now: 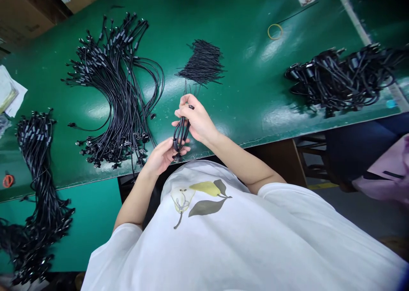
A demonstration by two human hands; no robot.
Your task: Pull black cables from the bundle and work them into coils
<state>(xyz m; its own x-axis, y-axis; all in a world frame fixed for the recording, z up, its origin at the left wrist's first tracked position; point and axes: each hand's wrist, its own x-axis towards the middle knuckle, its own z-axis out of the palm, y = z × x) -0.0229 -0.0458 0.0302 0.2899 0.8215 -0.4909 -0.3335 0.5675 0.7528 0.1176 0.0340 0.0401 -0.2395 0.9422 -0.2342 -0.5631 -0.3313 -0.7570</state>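
Observation:
A black cable (181, 131), folded into a small bundle, is held between my two hands near the table's front edge. My left hand (163, 155) grips its lower end, where a connector shows. The fingers of my right hand (195, 116) are closed around the upper part, with a small black end poking out by the thumb. Just beyond my right hand lies a pile of short thin black ties (204, 63), a few of them loose at its near side. To the left spreads a large heap of straight black cables (118, 82) with plugs at both ends.
Coiled cable bundles (345, 78) are piled at the right. Another long cable bunch (38, 163) hangs over the table's left part. A yellow rubber band (275, 31) lies toward the back, orange scissor handles (8, 180) at far left. Cardboard boxes (28, 16) stand back left.

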